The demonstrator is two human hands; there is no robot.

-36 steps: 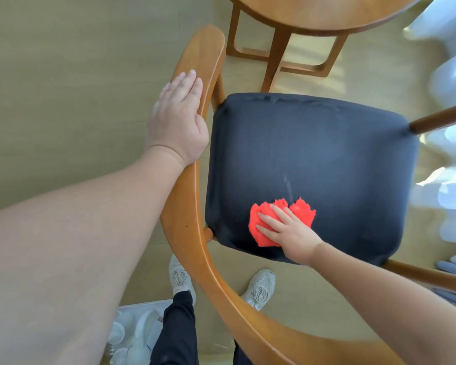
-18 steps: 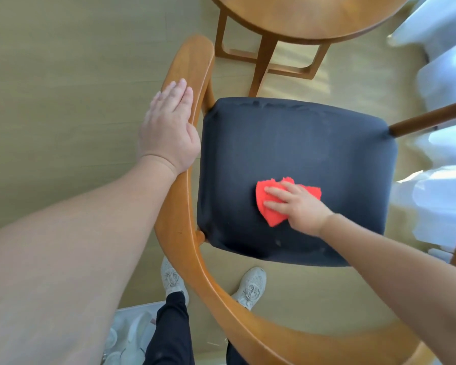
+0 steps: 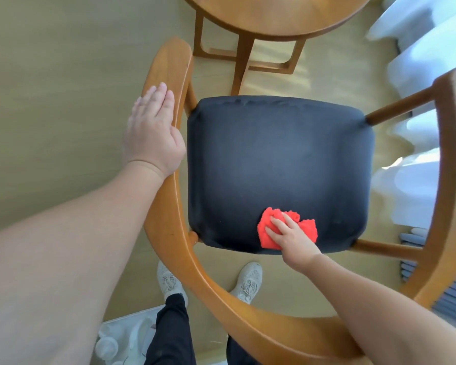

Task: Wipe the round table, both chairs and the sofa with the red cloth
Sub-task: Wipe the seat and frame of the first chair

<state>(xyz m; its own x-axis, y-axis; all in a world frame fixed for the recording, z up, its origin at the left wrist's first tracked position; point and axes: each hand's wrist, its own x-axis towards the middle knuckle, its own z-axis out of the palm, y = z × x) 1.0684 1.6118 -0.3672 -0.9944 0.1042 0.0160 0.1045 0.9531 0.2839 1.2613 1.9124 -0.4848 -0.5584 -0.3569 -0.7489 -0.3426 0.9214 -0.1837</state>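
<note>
A wooden armchair (image 3: 169, 219) with a dark padded seat (image 3: 277, 159) stands right below me. My right hand (image 3: 291, 237) presses the red cloth (image 3: 267, 233) flat onto the near edge of the seat, fingers spread over it. My left hand (image 3: 153, 133) rests palm down on the chair's left armrest, holding nothing. The round wooden table (image 3: 274, 14) shows at the top, just beyond the chair.
White curtains (image 3: 427, 75) hang along the right side, with a grey ribbed panel (image 3: 453, 299) below them. My two feet in pale shoes (image 3: 248, 281) stand behind the chair back. A white tray with pale dishes (image 3: 124, 341) lies on the floor at bottom left.
My right hand has slid the red cloth from the middle of the seat back toward its near edge. My left hand has stayed on the armrest.
</note>
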